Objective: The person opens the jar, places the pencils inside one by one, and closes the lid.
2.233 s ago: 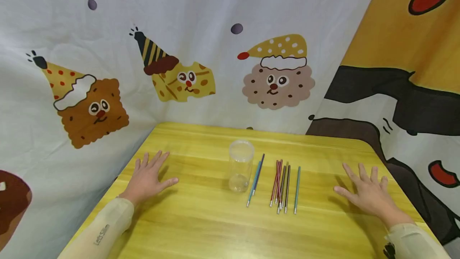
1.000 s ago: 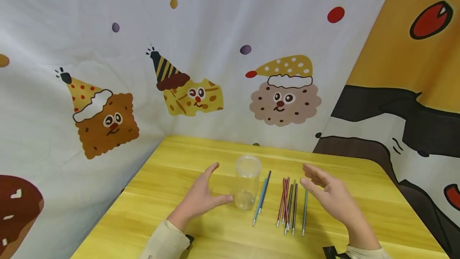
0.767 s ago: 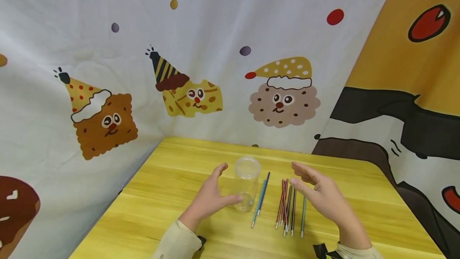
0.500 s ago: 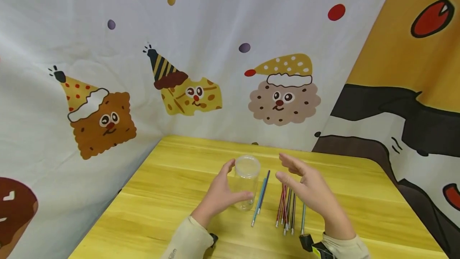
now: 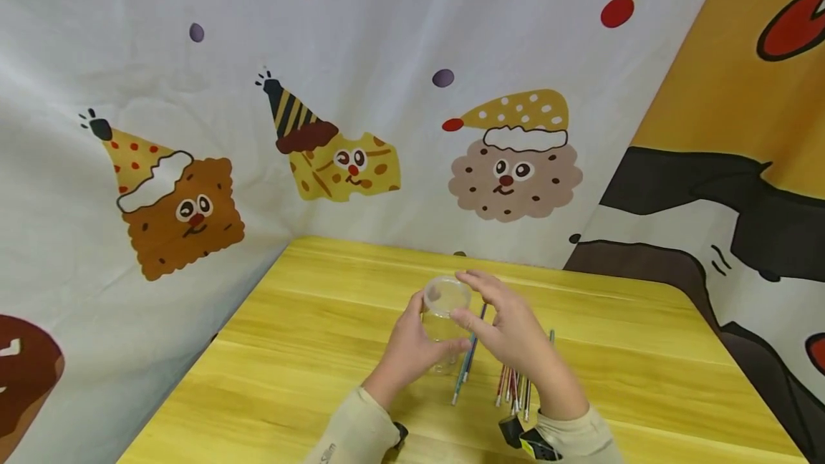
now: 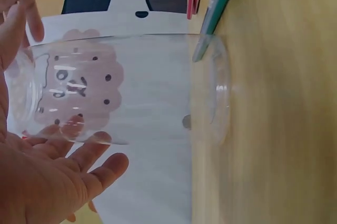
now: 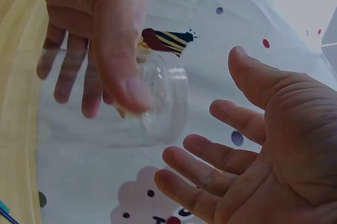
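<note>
A clear plastic jar (image 5: 445,328) with a round, see-through top stands upright on the yellow wooden table (image 5: 309,349). My left hand (image 5: 412,342) is around its left side, thumb across the front and fingers behind it. Through the clear wall (image 7: 31,103) in the right wrist view, those fingers look loosely extended. My right hand (image 5: 509,328) is spread at the right of the jar's top, its thumb overlapping the rim in the head view. In the right wrist view the right fingers (image 7: 200,176) stand apart from the top, holding nothing.
Two bluish pencils (image 5: 465,371) lie just right of the jar. Several red and dark pencils (image 5: 515,392) lie further right, partly under my right forearm, beside a teal pencil (image 5: 551,336). A printed cloth (image 5: 387,56) hangs behind the table.
Both hands have come in from the table's sides to the jar. The left has slid right around its body; the right has moved left over the pencils to its top.
</note>
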Motion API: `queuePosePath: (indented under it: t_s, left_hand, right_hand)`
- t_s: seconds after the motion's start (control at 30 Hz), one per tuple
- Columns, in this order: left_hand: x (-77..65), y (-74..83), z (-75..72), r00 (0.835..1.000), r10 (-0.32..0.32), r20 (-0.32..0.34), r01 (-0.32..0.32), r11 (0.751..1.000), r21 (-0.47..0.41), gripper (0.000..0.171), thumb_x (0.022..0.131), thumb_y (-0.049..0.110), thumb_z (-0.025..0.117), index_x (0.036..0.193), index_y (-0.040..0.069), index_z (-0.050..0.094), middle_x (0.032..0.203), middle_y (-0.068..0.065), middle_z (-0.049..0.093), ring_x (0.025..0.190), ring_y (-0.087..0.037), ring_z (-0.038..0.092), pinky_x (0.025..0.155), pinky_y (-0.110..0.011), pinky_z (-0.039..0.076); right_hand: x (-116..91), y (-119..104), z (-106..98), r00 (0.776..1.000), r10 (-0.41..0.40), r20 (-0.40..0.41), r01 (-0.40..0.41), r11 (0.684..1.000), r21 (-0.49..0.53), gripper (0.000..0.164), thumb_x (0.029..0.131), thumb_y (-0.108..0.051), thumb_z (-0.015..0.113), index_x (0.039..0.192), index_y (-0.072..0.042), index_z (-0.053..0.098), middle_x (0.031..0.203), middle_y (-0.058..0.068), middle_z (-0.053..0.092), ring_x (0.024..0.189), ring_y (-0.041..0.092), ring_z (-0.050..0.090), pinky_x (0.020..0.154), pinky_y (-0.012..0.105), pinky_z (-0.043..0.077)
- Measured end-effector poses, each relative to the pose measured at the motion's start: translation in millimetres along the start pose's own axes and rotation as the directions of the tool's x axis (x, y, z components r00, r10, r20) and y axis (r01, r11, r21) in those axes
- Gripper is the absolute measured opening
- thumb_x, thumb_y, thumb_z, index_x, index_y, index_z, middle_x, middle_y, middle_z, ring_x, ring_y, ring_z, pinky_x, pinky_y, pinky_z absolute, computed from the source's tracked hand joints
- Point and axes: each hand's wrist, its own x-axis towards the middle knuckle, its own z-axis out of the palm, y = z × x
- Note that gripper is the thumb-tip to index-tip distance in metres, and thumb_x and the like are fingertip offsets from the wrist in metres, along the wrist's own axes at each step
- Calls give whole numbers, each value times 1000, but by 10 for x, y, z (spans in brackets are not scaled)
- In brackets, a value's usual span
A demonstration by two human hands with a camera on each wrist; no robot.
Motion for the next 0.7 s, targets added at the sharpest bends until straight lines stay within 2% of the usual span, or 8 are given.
queuePosePath:
  t_s: [0.17,0.27,0.47,0.7]
  left_hand:
    - [25,-40,42,998,14,-56,-11,999,50,102,83,59,88,159,11,40,153,-10,58,144,-33,55,115,-64,47]
    - [26,-58,57,997,37,-63,-32,997,72,94,86,57,86,155,9,44,151,-10,60,143,-34,56,114,-64,49]
    - [16,-67,61,996,61,-64,-55,995,88,86,89,53,85,153,10,46,149,-9,61,140,-33,58,112,-61,51]
    - [10,-78,55,997,45,-68,-39,996,82,80,88,41,89,151,11,49,147,-9,62,136,-31,60,109,-57,54]
  right_hand:
    - [12,-16,110,999,34,34,-34,999,-3,58,103,-36,73,154,-15,58,163,16,51,149,44,50,110,68,50]
    - [5,-6,168,999,47,25,-47,999,-11,57,102,-37,73,153,-14,59,163,15,52,148,44,51,110,68,50]
    - [9,13,254,996,74,-54,-77,996,-41,57,99,-39,78,147,-12,64,160,16,55,143,44,57,108,67,52]
    - [10,34,332,991,66,-119,-78,992,-99,62,90,-42,87,140,-11,69,151,16,63,132,43,66,99,62,59]
